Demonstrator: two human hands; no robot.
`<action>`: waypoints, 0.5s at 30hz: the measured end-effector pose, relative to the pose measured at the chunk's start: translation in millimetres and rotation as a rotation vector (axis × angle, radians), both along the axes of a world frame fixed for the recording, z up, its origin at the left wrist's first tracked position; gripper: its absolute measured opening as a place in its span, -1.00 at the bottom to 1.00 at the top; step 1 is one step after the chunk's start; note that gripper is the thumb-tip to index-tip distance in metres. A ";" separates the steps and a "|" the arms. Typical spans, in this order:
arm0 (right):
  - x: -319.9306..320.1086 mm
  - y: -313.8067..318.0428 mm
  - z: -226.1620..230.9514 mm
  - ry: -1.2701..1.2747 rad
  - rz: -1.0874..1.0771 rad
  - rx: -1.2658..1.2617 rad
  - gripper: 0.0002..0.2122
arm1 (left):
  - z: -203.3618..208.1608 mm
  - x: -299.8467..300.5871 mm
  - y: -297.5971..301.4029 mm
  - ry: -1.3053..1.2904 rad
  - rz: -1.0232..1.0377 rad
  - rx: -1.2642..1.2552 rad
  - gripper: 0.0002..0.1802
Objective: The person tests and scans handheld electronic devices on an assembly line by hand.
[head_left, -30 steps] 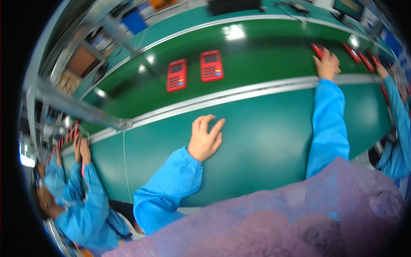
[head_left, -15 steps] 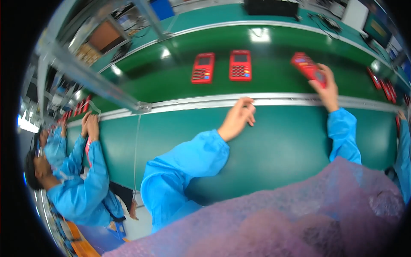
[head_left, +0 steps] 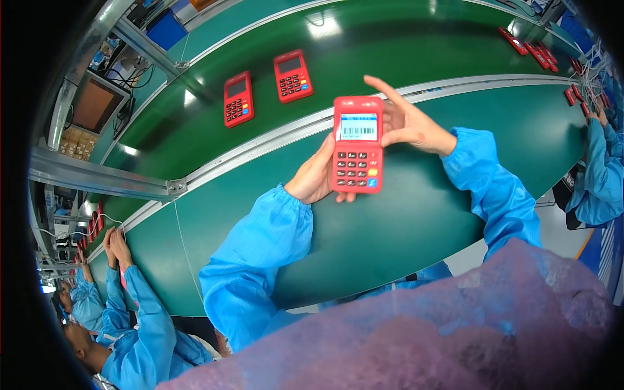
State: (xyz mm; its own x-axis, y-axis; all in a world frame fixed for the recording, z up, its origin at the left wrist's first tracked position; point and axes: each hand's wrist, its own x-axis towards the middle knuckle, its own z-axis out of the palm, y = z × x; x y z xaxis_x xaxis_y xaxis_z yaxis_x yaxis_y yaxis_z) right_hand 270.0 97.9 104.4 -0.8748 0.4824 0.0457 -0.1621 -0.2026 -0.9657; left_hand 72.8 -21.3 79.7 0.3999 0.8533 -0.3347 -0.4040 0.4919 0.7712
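Note:
A red card payment terminal [head_left: 357, 149] is held up over the green table, its lit screen and keypad facing me. My left hand [head_left: 315, 172] is wrapped round its left side, with fingertips showing below its lower edge. At its upper right side is my right hand [head_left: 416, 127], thumb near the screen's edge and index finger stretched out away from it; the other fingers are partly hidden behind the terminal. Two more red terminals with dark screens, one [head_left: 238, 99] on the left and one [head_left: 293, 76] to its right, lie face up on the dark green belt.
A metal rail [head_left: 260, 144] divides belt from table [head_left: 403, 214]. A metal post [head_left: 110, 172] stands at left. Co-workers in blue sleeves sit at left [head_left: 146, 305] and far right [head_left: 598, 175]. More red terminals [head_left: 536, 55] lie along the belt at upper right.
The terminal in my right hand has come from over the belt to above the table, and my left hand has taken hold of it. My view has turned, shifting the belt's terminals leftward.

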 end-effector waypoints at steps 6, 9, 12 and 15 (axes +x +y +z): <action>-13.7 -40.5 -21.4 0.034 -0.066 -0.206 -0.42 | -5.6 10.6 1.3 -0.015 0.208 0.101 -0.45; -13.7 -38.9 -20.2 0.037 -0.082 -0.249 -0.43 | -4.2 13.3 1.6 -0.013 0.226 0.135 -0.44; -9.4 -30.3 -21.6 0.040 -0.063 -0.291 -0.39 | -9.4 9.7 2.6 -0.105 0.221 0.148 -0.40; -3.7 -22.2 -27.7 0.036 0.044 -0.170 -0.26 | -6.3 8.8 2.4 -0.033 0.144 0.188 0.14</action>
